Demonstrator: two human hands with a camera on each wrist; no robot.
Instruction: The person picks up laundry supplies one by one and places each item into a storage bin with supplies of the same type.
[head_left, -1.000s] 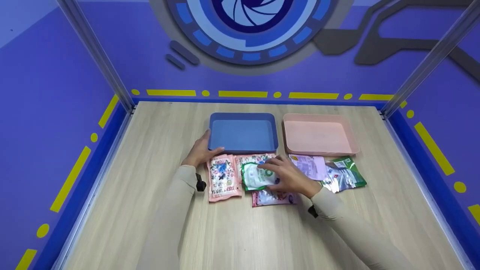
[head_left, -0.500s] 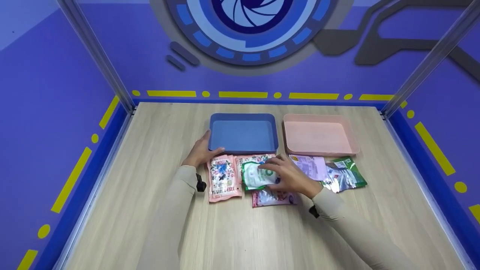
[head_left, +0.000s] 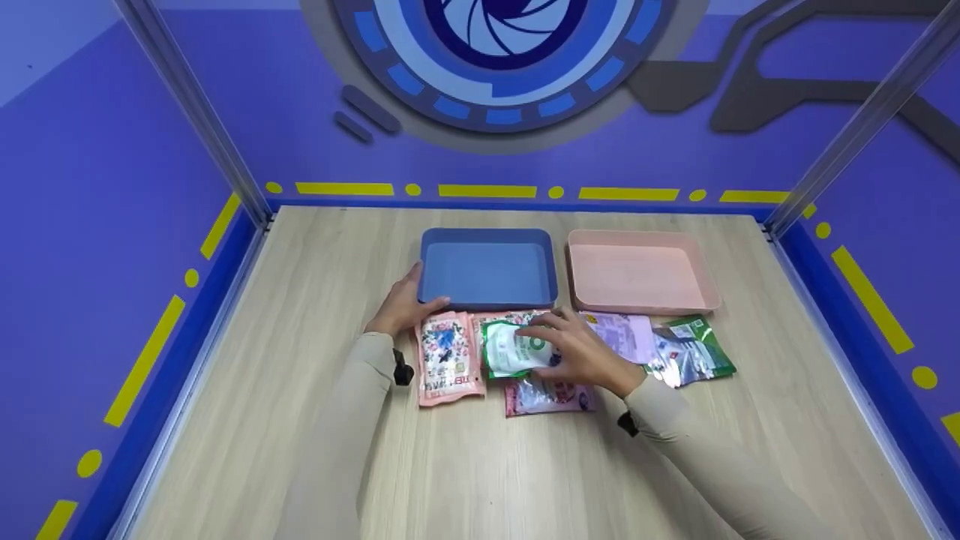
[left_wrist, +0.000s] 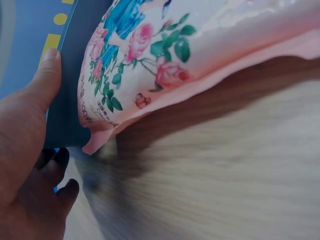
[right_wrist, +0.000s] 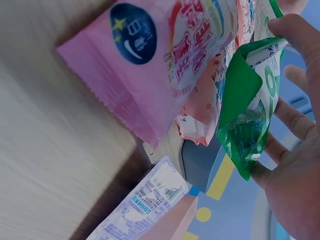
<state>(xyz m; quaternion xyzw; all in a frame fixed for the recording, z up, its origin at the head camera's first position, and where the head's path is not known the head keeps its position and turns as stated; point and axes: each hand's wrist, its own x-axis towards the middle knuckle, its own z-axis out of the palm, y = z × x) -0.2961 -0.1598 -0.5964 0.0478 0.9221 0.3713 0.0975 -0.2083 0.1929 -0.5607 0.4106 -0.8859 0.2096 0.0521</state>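
Note:
My left hand (head_left: 399, 304) holds the near left corner of the blue tray (head_left: 487, 300); its thumb lies along the front wall and its fingers on the left side. Right beside that hand lies a pink flower-print packet (head_left: 448, 356), close up in the left wrist view. My right hand (head_left: 577, 349) pinches a green-and-white plastic packet (head_left: 510, 352) between thumb and fingers. In the right wrist view, this packet (right_wrist: 245, 100) stands tilted in the fingers above the pile. Below it are another flower-print packet (right_wrist: 205, 110) and a pink packet (right_wrist: 165, 55), partly covered in the head view.
Right of the blue tray stands a pink tray (head_left: 645, 307). In front of it lie a lilac packet (head_left: 622, 336) and a green-and-silver packet (head_left: 694, 352), slightly overlapping. Blue panel walls (head_left: 480, 169) border the wooden table (head_left: 480, 472) at the back and sides.
The green-and-white packet in my right hand has risen very slightly. My left hand stays at the blue tray's corner, and the other packets lie as before.

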